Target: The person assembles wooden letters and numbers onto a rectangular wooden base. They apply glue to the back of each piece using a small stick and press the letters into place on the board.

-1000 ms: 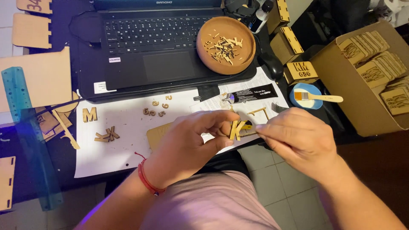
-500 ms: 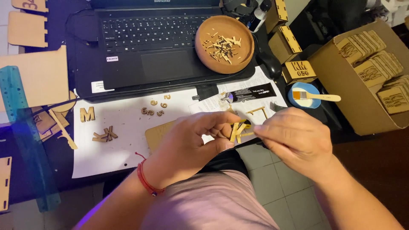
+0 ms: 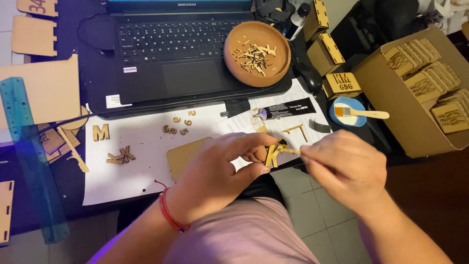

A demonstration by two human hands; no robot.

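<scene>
Pinching wooden letter (image 3: 271, 155) in left hand (image 3: 217, 178) grip; right hand (image 3: 344, 168) pinches stick (image 3: 289, 151).

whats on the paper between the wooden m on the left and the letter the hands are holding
In the head view, between the wooden M and the held letter lie a small pile of cut letters, a few small wooden digits and a flat cardboard piece, all on the white paper.

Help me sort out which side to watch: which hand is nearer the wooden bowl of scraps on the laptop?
Left. The left hand sits below the wooden bowl, pinching a wooden letter. The right hand lies farther off, below and to the bowl's right.
</scene>
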